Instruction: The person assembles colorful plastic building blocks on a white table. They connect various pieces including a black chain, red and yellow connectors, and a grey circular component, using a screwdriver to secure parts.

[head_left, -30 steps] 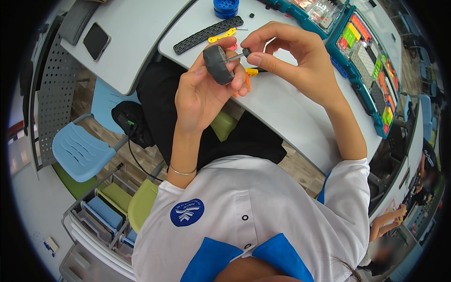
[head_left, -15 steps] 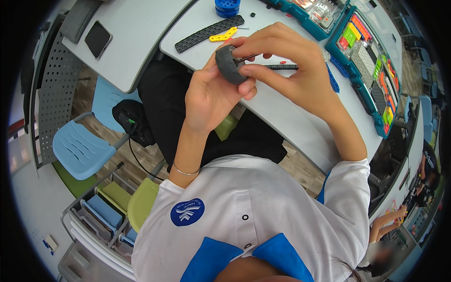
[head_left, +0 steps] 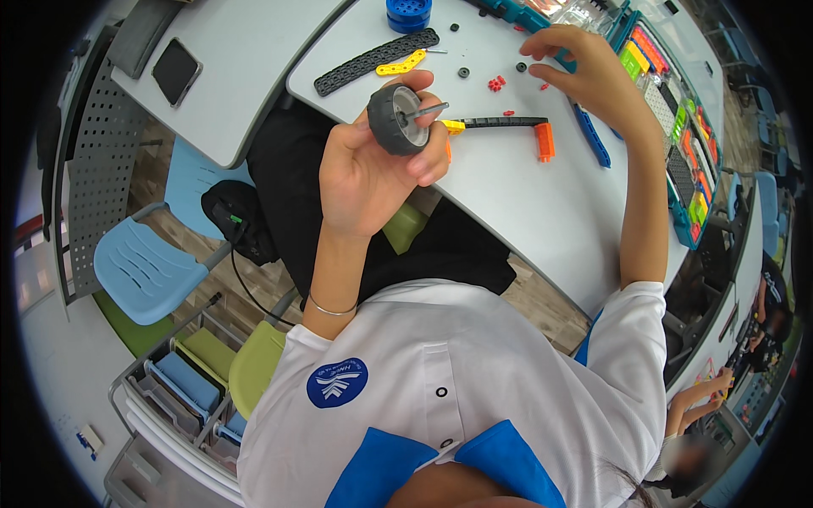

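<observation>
My left hand (head_left: 360, 186) is wrapped round a dark grey toy wheel (head_left: 387, 123) with a light grey hub, held above the near table edge. A thin metal axle (head_left: 430, 110) sticks out of the hub toward the right. My right hand (head_left: 589, 76) is open and empty over the table, thumb and fingers apart. Nearest its fingertips lies a small black ring (head_left: 522, 66); another black ring (head_left: 463, 73) and some small red connectors (head_left: 496, 84) lie to the left. Between the hands is a black beam (head_left: 506, 122) with an orange block (head_left: 544, 142) at its right end.
A long black perforated strip (head_left: 373, 63), a yellow beam (head_left: 400, 63) and blue round parts (head_left: 408, 13) lie at the far left of the table. A blue beam (head_left: 592, 137) and a teal case (head_left: 680, 207) of coloured pieces are at the right. A phone (head_left: 177, 72) rests on the adjoining table.
My right hand has let go of the axle and moved right, away from the wheel, over the small parts. My left hand has shifted slightly left, still holding the wheel.
</observation>
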`<state>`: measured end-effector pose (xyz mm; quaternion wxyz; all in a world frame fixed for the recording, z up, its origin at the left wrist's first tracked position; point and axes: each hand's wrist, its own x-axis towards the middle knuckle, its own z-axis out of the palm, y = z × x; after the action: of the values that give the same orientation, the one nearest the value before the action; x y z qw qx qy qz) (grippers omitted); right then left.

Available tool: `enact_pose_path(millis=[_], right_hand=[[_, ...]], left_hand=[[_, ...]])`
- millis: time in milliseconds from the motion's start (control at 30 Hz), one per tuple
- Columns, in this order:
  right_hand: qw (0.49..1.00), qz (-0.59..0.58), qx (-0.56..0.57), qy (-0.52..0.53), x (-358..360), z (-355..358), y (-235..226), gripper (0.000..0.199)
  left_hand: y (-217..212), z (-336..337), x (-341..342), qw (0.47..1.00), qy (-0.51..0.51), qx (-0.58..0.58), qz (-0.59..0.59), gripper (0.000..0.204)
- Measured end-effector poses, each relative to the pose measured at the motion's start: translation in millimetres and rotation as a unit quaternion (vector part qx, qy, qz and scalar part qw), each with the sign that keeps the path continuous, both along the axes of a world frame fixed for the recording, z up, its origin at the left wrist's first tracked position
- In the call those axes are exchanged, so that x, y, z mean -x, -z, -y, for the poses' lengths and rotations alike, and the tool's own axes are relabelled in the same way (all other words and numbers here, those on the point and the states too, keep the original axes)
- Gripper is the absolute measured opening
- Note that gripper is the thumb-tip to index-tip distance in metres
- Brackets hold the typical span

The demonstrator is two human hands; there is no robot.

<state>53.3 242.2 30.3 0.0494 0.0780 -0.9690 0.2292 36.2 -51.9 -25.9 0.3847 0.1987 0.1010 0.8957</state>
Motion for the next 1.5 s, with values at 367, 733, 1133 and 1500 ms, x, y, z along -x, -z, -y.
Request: enact_pose_path(millis=[367, 733, 1133, 1500], right_hand=[[0.998, 0.019, 0.007, -0.058, 7, 25, 30, 0.018], [0.972, -0.025, 0.18, -0.147, -3, 53, -16, 0.018], [0.875, 0.05, 0.449, -0.173, -9, 89, 9, 0.019], [0.99, -0.13, -0.04, -0.028, 15, 30, 11, 0.014]], left_hand=[[-3, 2, 0, 1.0, 0.008, 0.004, 0.016, 0.062], [-27, 4, -3, 0.948, -0.125, 0.265, -0.124, 0.061], [-42, 3, -10, 0.921, -0.102, 0.334, -0.175, 0.071], [-34, 21, 4, 0.917, -0.197, 0.318, -0.139, 0.069]])
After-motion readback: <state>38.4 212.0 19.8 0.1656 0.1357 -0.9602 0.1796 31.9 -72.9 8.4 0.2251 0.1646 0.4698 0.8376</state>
